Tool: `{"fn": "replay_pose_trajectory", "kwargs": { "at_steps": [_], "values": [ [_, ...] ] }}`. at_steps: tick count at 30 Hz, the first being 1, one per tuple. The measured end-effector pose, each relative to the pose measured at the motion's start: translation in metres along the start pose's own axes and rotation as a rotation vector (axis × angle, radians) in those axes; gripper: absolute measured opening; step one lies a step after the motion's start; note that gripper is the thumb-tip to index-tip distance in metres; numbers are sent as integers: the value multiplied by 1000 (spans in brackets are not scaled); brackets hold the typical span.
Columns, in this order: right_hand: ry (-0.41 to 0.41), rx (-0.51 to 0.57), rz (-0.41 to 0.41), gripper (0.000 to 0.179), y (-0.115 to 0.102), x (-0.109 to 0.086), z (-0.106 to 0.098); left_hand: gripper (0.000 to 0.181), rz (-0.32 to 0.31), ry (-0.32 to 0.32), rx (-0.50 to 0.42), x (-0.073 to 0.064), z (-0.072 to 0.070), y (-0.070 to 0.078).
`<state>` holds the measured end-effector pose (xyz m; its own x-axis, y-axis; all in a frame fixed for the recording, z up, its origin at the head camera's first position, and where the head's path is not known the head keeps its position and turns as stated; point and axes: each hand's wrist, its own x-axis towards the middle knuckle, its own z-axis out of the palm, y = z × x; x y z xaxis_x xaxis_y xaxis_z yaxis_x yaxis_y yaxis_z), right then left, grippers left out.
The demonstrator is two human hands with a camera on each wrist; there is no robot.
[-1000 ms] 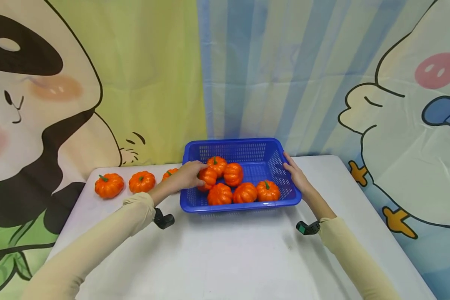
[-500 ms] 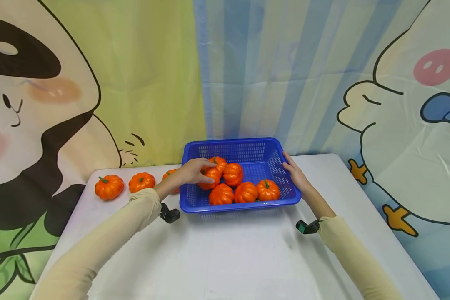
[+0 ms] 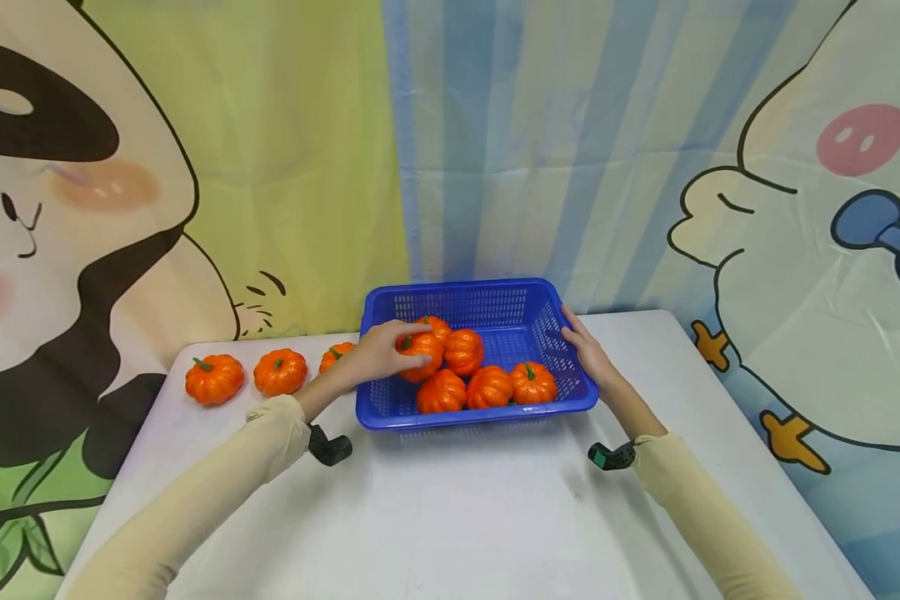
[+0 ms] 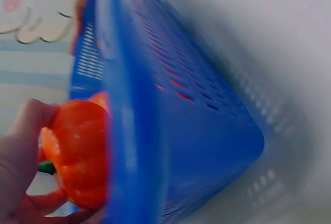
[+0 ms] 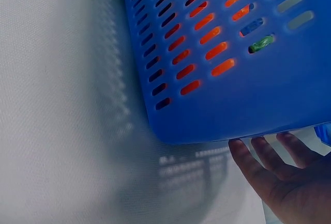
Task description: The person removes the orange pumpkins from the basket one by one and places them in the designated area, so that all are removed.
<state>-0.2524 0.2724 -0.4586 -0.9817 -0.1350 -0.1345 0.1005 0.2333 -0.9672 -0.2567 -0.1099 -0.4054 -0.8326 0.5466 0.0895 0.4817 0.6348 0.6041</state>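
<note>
My left hand (image 3: 378, 353) reaches over the left rim of a blue plastic basket (image 3: 480, 420) and grips a small orange pumpkin (image 3: 422, 358) inside it. The left wrist view shows thumb and fingers round this pumpkin (image 4: 80, 151), its green stem toward the palm. Several more pumpkins (image 3: 489, 387) lie in the basket, in the left and front parts. At the basket's right side is my right hand (image 3: 594, 354), fingers extended along the outer wall. In the right wrist view the fingertips (image 5: 238, 146) touch that wall.
On the white table (image 3: 450, 517), left of the basket, a row of 3 pumpkins (image 3: 280, 372) stands, the nearest one partly behind my left hand. A cartoon-printed curtain (image 3: 487, 150) hangs behind the table's back edge.
My left hand has moved slightly right with its fingers round the pumpkin, which has shifted a little and shows its stem. My right hand stays at the basket's side.
</note>
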Motion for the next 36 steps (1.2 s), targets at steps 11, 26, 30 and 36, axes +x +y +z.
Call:
{"fn": "replay_pose_trajectory", "kwargs": {
  "at_steps": [11,26,30,36],
  "values": [
    [-6,3,7,56,2,0,2,60,-140,229,-179,-95,-31,-2],
    [9,2,6,55,2,-1,3,63,-396,510,-209,-207,-59,-52],
    [12,4,3,55,3,-1,2,64,-497,546,-193,-225,-64,-65],
    [8,4,2,55,1,-2,1,67,-636,557,-187,-241,-65,-79]
  ]
}}
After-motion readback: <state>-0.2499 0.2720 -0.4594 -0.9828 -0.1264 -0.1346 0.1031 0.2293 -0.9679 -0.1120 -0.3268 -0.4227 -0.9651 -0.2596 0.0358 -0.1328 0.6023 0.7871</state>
